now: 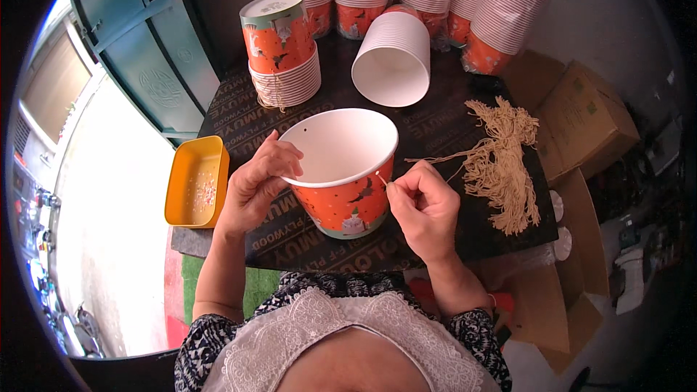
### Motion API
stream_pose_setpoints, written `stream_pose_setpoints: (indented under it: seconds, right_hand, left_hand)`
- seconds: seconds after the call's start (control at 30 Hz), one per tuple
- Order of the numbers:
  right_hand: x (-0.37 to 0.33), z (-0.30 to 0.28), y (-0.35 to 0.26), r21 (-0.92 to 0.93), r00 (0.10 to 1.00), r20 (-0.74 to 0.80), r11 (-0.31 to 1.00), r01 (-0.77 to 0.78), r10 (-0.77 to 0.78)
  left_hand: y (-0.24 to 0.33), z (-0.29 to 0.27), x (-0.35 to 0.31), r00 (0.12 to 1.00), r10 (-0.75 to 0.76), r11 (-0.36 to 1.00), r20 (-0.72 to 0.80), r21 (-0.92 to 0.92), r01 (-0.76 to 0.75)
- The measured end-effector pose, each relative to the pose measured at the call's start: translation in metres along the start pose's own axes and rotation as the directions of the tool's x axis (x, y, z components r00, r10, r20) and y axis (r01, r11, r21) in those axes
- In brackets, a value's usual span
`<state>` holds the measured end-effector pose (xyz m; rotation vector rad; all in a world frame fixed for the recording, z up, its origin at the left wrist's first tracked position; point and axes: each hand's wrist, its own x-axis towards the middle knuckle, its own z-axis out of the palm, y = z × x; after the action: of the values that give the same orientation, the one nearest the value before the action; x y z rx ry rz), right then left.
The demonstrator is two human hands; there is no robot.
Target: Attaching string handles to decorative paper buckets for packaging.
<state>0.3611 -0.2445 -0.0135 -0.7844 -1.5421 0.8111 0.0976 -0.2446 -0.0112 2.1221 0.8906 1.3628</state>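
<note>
**Paper bucket and a fiddly bit of string: spot the risks**

Far left of the frame, the yellow tub with its tiny colored bits sits right by the surface's edge, so a stray left elbow could spill the lot. Left hand is curled over the rim of the orange bucket, mid-frame. Squeeze too hard and I reckon that rim bends; too lightly and the bucket could swivel. The white bucket lying on its side, upper middle, might roll if bumped.

Right hand has its fingertips pinched tight on a thin pale string, right at the bucket's wall near the rim. Can't tell if it's through. A soft end could fray or miss, and a hard jab could tear the paper. The string bundle at right looks messy, so I'd expect snags when pulling from it.
</note>
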Motion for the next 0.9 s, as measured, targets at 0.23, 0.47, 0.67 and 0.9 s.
stream_pose_setpoints:
  seconds: [0.23, 0.47, 0.67, 0.9]
  right_hand:
    - [0.001, 0.001, -0.001, 0.007, 1.000, -0.002, 1.000, -0.026, 0.026]
    - [0.006, 0.005, 0.009, -0.043, 1.000, -0.015, 0.999, 0.004, -0.004]
    - [0.009, 0.014, 0.035, -0.041, 0.996, -0.069, 0.997, -0.060, 0.057]
    - [0.017, 0.024, 0.046, 0.364, 0.868, 0.071, 0.797, -0.481, 0.492]
  left_hand:
    - [-0.001, 0.001, 0.001, 1.000, 0.016, 1.000, 0.009, -0.019, -0.016]
    - [0.006, 0.002, 0.003, 0.998, 0.063, 0.996, 0.030, 0.055, -0.065]
    - [0.024, 0.003, 0.011, 0.962, 0.198, 0.804, 0.190, 0.530, -0.270]
    - [0.037, 0.003, 0.007, 0.939, 0.142, 0.609, 0.314, 0.720, -0.333]
